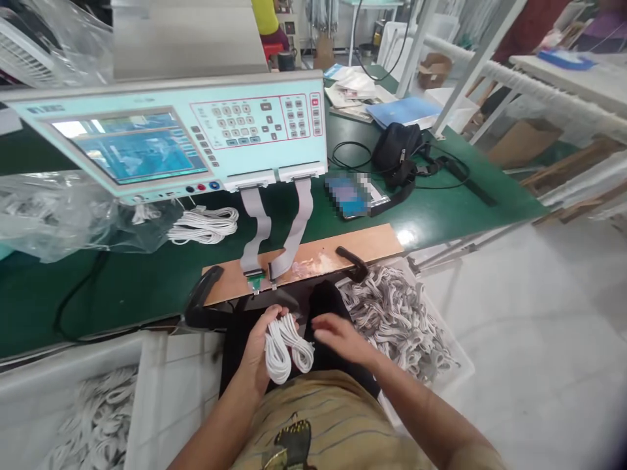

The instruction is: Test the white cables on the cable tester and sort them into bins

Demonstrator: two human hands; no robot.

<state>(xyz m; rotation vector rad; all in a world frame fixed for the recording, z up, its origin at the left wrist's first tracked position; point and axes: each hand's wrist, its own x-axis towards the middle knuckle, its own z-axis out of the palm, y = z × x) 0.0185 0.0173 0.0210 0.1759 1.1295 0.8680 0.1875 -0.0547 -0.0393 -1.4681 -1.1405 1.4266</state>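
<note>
**Inspector A:** Head view. What of the surface and the room?

**Inspector B:** Green mat, long bench. A pale tester console with screen and keypad stands on it. Two grey ribbon cables drop from the console to a wooden board at the near edge. A coiled white cable bundle lies beside clear plastic bags to the left. A black pouch and papers sit further right. Pale floor, metal racks behind.

**Inspector A:** Bins?

**Inspector B:** A bin of white cables lies right of the lap, another lower left.

**Inspector A:** The item in hand?

**Inspector B:** White looped cables, clean, in two hanks, held over the lap below the board. The left hand is closed around them. The right hand is spread flat, holding nothing, just beside the loops; contact cannot be told.
</note>
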